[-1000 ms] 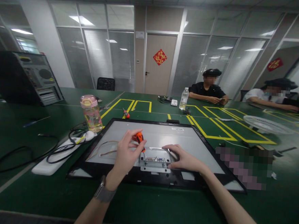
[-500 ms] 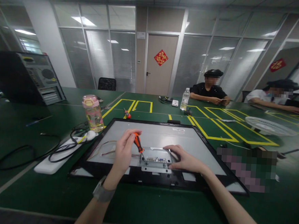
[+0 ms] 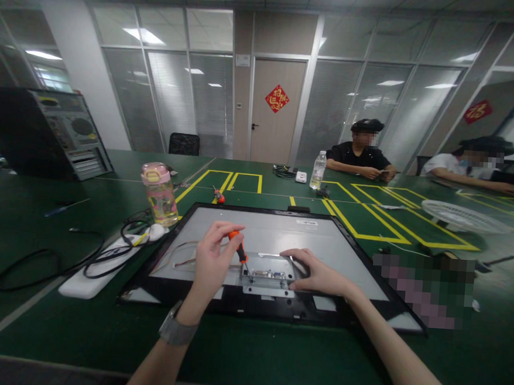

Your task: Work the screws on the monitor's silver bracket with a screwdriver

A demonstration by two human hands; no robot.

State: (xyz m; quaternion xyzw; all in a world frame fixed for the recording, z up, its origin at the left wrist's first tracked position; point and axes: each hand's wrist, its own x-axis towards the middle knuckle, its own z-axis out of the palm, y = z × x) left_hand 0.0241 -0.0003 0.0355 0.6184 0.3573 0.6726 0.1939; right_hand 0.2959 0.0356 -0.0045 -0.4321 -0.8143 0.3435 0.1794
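My left hand [image 3: 214, 255] is closed around the top of an orange-and-black screwdriver [image 3: 240, 250]. The shaft slants down to the left end of a metal bracket [image 3: 272, 283] that carries video ports; the exact contact of the tip is too small to make out. On the bracket's right side, my right hand [image 3: 315, 271] grips its edge between thumb and fingers. Beneath both lies a flat display panel [image 3: 276, 229] with a black frame, its grey back facing up. Thin coloured wires [image 3: 186, 262] run across the panel to the left of the bracket.
Left of the panel are a white power strip [image 3: 87, 280] with black cables and a pink-lidded bottle [image 3: 157, 194]. A computer case [image 3: 45, 134] stands far left. Beyond the panel are a small red-handled screwdriver [image 3: 218, 196] and a water bottle [image 3: 318, 170]. Two people sit at the far right.
The screwdriver handle tilted left at half a second ago and remains slanted now. My left fingers have shifted around its top. My right hand has stayed on the bracket.
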